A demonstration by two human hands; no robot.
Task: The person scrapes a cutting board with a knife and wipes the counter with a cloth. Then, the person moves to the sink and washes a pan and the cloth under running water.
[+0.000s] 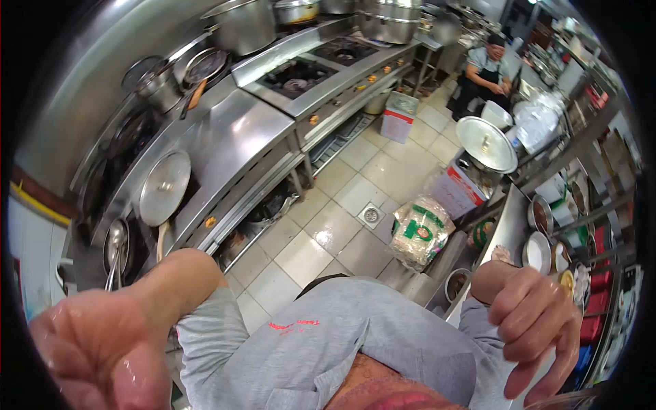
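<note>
Close to the camera at the lower left is my left hand (102, 345). Its wet palm shows with nothing in it, and the fingertips run out of view at the bottom. On the right my right hand (533, 314) is raised, with some fingers loosely bent and the others hanging apart. I see no object in it. Beyond my left hand are metal ladles (117, 239) in a dark pan and a round metal lid (165, 188). White bowls (537, 250) stand on the counter behind my right hand.
A steel counter and gas range (294, 78) run along the left, with large pots (239, 27) behind. On the tiled floor are a plastic-wrapped package (422, 232) and a red-and-white box (398, 117). A person (486, 75) sits at the back right near a large lid (486, 143).
</note>
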